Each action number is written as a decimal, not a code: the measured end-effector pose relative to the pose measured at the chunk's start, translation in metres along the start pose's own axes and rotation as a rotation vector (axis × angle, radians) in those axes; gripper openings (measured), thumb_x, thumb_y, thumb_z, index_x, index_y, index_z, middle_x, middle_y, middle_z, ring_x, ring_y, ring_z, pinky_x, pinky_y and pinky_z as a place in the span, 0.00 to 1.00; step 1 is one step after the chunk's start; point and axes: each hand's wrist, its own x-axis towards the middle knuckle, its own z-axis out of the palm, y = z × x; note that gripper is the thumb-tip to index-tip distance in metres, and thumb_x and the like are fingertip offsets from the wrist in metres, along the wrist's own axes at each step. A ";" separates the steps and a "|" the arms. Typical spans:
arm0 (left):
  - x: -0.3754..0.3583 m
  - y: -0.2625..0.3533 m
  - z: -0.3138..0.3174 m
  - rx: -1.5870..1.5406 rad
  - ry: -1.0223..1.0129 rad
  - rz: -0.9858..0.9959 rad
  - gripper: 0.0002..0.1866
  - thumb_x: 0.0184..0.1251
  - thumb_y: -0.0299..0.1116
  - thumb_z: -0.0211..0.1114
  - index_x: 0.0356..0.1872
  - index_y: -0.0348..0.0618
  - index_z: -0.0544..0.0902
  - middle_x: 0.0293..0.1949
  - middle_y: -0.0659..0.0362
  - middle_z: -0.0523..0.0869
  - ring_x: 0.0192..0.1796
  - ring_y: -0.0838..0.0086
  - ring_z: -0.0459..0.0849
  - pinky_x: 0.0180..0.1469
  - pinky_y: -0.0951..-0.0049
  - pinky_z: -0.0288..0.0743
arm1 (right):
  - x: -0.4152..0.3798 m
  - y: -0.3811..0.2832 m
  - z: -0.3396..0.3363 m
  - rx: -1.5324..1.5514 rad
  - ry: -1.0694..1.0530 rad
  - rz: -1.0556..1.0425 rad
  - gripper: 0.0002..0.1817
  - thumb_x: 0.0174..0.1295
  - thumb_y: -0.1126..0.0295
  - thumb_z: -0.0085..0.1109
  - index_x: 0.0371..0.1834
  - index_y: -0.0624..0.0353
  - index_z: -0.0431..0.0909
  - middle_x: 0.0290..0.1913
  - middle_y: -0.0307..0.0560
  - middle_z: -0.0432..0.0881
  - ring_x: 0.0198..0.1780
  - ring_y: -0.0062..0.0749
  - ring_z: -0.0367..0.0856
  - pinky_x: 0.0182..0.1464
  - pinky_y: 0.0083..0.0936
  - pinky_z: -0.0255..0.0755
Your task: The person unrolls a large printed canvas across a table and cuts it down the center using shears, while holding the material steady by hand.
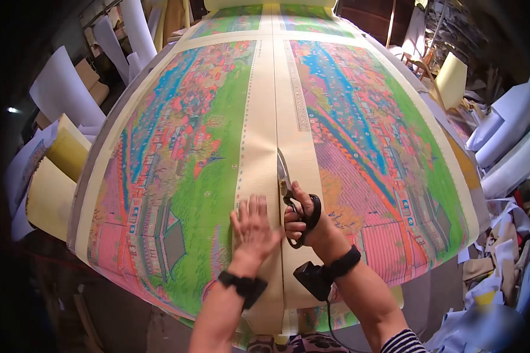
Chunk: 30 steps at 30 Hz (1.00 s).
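Note:
My left hand (254, 228) lies flat with fingers spread on the cream strip of a large printed sheet (218, 135), just left of a long slit. In my right hand (303, 217) are large scissors (284, 176) with black handles, the fingers wrapped round the loops. The blades point away from me and sit at the far end of the slit, where the sheet puckers slightly. Below the scissors the slit runs towards me between the two halves. A thin line continues beyond the blades. Colourful printed pictures lie on both sides. Black bands are on both wrists.
A roll (247, 3) lies across the table's far end. Rolled sheets (65, 88) stand at the left, with yellowish rolls (50, 191) by the table's left edge. On the right are white rolls (506, 117) and a heap of scraps (500, 253). A cable hangs from the right wrist device.

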 end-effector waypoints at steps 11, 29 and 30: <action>0.038 -0.007 0.033 0.231 -0.377 -0.016 0.05 0.45 0.29 0.51 0.23 0.44 0.76 0.22 0.56 0.79 0.29 0.68 0.79 0.29 0.72 0.71 | 0.009 0.022 -0.019 -0.071 0.073 -0.131 0.26 0.40 0.40 0.51 0.09 0.51 0.62 0.07 0.31 0.59 0.05 0.16 0.51 0.08 0.15 0.45; 0.020 -0.012 0.033 -0.018 -0.230 -0.042 0.05 0.45 0.31 0.54 0.16 0.44 0.69 0.15 0.53 0.74 0.20 0.62 0.76 0.22 0.67 0.69 | 0.006 0.038 -0.013 -0.159 0.262 -0.223 0.18 0.52 0.53 0.47 0.16 0.55 0.62 0.09 0.32 0.59 0.05 0.16 0.54 0.06 0.13 0.48; 0.019 -0.013 0.036 -0.040 -0.228 -0.043 0.06 0.45 0.31 0.54 0.16 0.44 0.68 0.14 0.54 0.74 0.19 0.62 0.75 0.21 0.66 0.68 | 0.008 0.036 -0.011 -0.156 0.274 -0.218 0.17 0.54 0.56 0.47 0.15 0.55 0.62 0.09 0.32 0.59 0.06 0.16 0.55 0.07 0.13 0.48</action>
